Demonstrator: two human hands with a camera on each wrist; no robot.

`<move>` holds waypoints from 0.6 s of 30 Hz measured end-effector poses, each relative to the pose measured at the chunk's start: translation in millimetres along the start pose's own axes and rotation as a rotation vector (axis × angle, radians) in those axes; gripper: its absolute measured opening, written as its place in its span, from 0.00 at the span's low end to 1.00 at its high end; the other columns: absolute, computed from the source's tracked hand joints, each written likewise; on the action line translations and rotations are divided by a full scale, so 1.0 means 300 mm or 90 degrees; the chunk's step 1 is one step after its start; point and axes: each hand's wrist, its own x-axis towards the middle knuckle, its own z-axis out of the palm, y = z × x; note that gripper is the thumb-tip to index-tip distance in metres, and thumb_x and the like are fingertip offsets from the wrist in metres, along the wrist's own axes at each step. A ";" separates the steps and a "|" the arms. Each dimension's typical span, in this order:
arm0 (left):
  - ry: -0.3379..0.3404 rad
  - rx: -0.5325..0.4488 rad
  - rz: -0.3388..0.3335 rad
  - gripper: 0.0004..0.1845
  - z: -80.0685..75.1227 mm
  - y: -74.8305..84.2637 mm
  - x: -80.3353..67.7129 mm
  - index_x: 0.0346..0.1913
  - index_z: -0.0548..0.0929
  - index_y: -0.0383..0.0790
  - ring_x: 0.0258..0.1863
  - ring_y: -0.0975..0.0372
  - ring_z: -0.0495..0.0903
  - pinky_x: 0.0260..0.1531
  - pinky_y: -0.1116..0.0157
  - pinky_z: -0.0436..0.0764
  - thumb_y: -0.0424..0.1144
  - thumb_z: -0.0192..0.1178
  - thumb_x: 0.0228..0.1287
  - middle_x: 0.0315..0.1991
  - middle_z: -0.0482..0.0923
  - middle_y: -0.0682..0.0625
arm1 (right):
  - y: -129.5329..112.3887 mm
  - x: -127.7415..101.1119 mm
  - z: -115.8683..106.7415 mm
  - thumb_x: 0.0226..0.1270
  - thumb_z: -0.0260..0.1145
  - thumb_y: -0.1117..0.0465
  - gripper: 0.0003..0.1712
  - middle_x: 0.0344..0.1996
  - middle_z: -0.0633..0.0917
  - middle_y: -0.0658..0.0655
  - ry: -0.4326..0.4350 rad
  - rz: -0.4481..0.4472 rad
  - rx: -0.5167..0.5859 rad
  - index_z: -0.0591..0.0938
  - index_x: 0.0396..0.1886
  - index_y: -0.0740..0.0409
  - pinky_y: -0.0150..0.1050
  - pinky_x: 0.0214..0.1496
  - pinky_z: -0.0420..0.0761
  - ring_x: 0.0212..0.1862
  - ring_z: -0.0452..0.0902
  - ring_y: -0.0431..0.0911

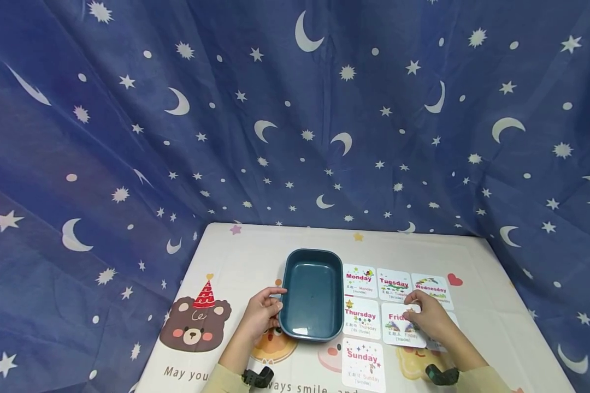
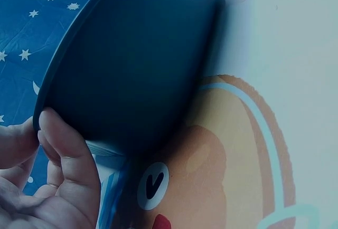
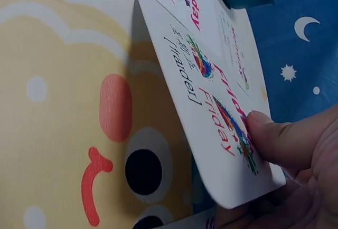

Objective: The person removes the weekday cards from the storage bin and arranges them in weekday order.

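Note:
My left hand (image 1: 260, 314) pinches the left rim of a dark teal plastic tray (image 1: 311, 295) between thumb and fingers. In the left wrist view the outer wall of the tray (image 2: 132, 65) rises beside the hand. My right hand (image 1: 429, 315) pinches the right edge of the Friday card (image 1: 395, 330), thumb on the printed face. Seen from the right wrist, the card (image 3: 185, 97) is tilted, its edge raised over the tablecloth. Around it lie the Thursday card (image 1: 361, 319), Tuesday card (image 1: 393, 285) and Wednesday card (image 1: 435, 285). One more card (image 1: 434, 346) is mostly hidden under the right hand.
The Monday card (image 1: 359, 281) lies at the tray's right side, and the Sunday card (image 1: 363, 364) is nearest the front. A white tablecloth (image 1: 246, 256) with printed cartoons covers the table. Behind it hangs a blue curtain (image 1: 295, 180) with moons and stars.

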 end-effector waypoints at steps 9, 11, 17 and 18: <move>0.004 -0.006 -0.001 0.21 0.005 0.003 -0.001 0.68 0.78 0.30 0.21 0.65 0.72 0.20 0.69 0.79 0.24 0.58 0.75 0.29 0.75 0.54 | -0.008 0.001 0.009 0.61 0.80 0.61 0.20 0.34 0.79 0.56 0.022 0.018 -0.037 0.81 0.47 0.60 0.39 0.36 0.67 0.35 0.71 0.49; 0.005 -0.003 -0.001 0.21 0.004 0.001 -0.001 0.68 0.78 0.30 0.21 0.64 0.72 0.20 0.69 0.79 0.24 0.59 0.75 0.29 0.75 0.54 | -0.007 -0.001 0.012 0.60 0.80 0.61 0.20 0.34 0.80 0.56 0.037 0.021 -0.052 0.81 0.47 0.60 0.40 0.36 0.68 0.36 0.72 0.49; 0.004 -0.001 0.000 0.20 0.000 -0.002 0.002 0.67 0.79 0.31 0.22 0.64 0.73 0.21 0.69 0.80 0.25 0.58 0.75 0.30 0.76 0.53 | 0.002 -0.001 0.019 0.56 0.83 0.60 0.21 0.33 0.81 0.55 0.071 0.031 -0.086 0.82 0.43 0.60 0.40 0.37 0.68 0.36 0.73 0.50; 0.003 -0.001 0.002 0.20 -0.001 -0.002 0.003 0.67 0.79 0.31 0.22 0.64 0.73 0.21 0.69 0.80 0.25 0.58 0.75 0.30 0.76 0.53 | 0.001 -0.001 0.019 0.56 0.83 0.60 0.21 0.32 0.82 0.55 0.075 0.031 -0.086 0.82 0.43 0.60 0.40 0.37 0.68 0.36 0.74 0.50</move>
